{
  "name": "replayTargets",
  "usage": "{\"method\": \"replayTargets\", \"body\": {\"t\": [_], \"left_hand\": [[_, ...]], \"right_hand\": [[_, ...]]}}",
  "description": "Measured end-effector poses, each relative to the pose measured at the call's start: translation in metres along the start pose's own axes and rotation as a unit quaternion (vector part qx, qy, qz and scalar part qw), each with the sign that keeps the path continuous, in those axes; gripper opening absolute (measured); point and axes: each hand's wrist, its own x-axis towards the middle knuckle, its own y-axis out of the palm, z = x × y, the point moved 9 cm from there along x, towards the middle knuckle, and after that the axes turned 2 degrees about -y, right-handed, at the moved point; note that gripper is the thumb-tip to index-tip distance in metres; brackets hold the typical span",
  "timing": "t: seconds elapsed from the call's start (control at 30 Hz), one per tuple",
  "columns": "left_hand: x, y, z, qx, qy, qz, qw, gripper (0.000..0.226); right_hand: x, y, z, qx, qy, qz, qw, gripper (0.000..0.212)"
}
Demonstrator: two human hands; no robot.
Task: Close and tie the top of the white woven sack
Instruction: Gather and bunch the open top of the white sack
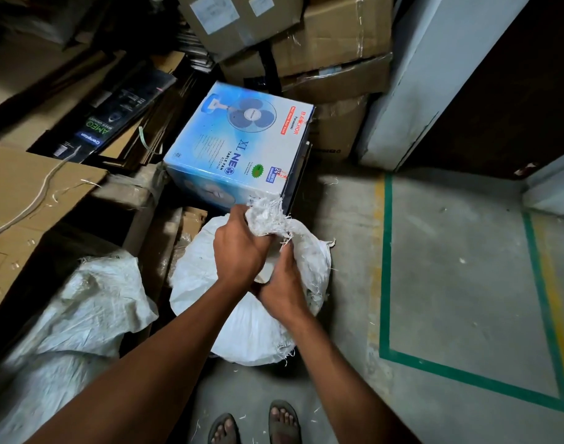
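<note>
The white woven sack (242,322) stands full on the concrete floor (450,283), directly in front of the person's sandalled feet (255,424); its top is gathered into a bunched, frayed neck (267,219) that rises toward the upper right of the bag. The left hand (239,248) grips this gathered fabric from the left, fingers curled round the bunch just below its ragged end; the right hand (282,283) sits lower and just beside it, fingers curled into the cloth under the neck — the two hands touch at the wrist and knuckles. Loose white strands hang from the torn edge between them; whether any knot is formed I cannot tell.

Just behind the sack stands a blue table fan box (239,145), tilted slightly, its near corner close to the raised neck; a second white sack (78,315) slumps to the left, its mouth loose. Flattened cardboard (27,200) lies at the far left with a pale cord across it; brown cartons (322,43) are stacked behind the fan box. On the right of the floor runs a green tape line (386,267) with a yellow one alongside — beside a pale blue wall (412,75).
</note>
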Motion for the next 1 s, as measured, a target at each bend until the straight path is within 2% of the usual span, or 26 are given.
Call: {"method": "replayTargets", "body": {"t": [0.03,0.1,0.13,0.2,0.23,0.27,0.33,0.4,0.5,0.57,0.63,0.67,0.73,0.8,0.87,0.93,1.0], "left_hand": [[-0.001,-0.002,-0.001,0.014,-0.003,-0.009,1.0,0.055],[-0.002,-0.004,-0.002,0.036,-0.006,-0.02,0.999,0.05],[-0.003,-0.006,-0.001,0.044,-0.007,-0.022,0.999,0.046],[0.0,-0.009,0.002,0.042,0.003,-0.018,0.999,0.042],[0.003,-0.009,0.004,0.03,0.017,-0.007,0.999,0.041],[0.005,-0.008,0.006,0.01,0.037,0.014,0.999,0.042],[0.007,-0.01,0.004,-0.009,0.106,0.065,0.992,0.047],[0.006,-0.013,0.002,0.047,0.204,0.091,0.974,0.061],[0.013,-0.005,0.018,0.145,0.252,0.173,0.941,0.084],[0.015,0.004,0.022,0.157,0.271,0.232,0.921,0.071],[0.019,0.004,0.012,0.203,0.288,0.203,0.914,0.043],[0.022,0.0,0.005,0.222,0.288,0.171,0.916,0.036],[0.027,-0.003,-0.002,0.215,0.276,0.149,0.925,0.043],[0.033,-0.004,0.004,0.209,0.236,0.153,0.937,0.038],[0.044,-0.003,0.014,0.201,0.161,0.155,0.954,0.026],[0.049,-0.001,0.019,0.194,0.089,0.146,0.966,0.017],[0.053,0.004,0.024,0.157,0.028,0.144,0.977,0.028]], "right_hand": [[0.0,0.009,-0.001,0.018,0.011,-0.018,1.0,0.103],[0.004,0.025,-0.002,0.13,0.053,-0.017,0.99,0.079],[0.012,0.034,-0.005,0.232,0.074,-0.01,0.97,0.075],[0.028,0.051,-0.003,0.428,0.139,0.022,0.893,0.069],[0.041,0.055,-0.007,0.464,0.144,0.03,0.873,0.067],[0.049,0.054,-0.003,0.471,0.139,0.032,0.87,0.066],[0.059,0.034,0.004,0.361,0.103,0.027,0.927,0.055],[0.068,0.025,0.006,0.226,0.022,0.067,0.972,0.035],[0.074,0.024,0.003,0.133,0.031,0.153,0.979,0.036],[0.076,0.026,0.011,0.093,-0.001,0.21,0.973,0.037],[0.079,0.03,0.015,0.073,-0.022,0.227,0.971,0.045],[0.081,0.032,0.013,0.081,-0.018,0.218,0.972,0.051],[0.082,0.027,0.012,0.089,-0.018,0.141,0.986,0.067],[0.07,0.012,0.014,0.028,-0.044,-0.01,0.999,0.079],[0.039,0.008,0.018,-0.039,-0.082,-0.145,0.985,0.079],[0.009,0.021,0.026,-0.077,-0.122,-0.194,0.97,0.087],[-0.004,0.04,0.024,-0.098,-0.14,-0.199,0.965,0.093]]}}
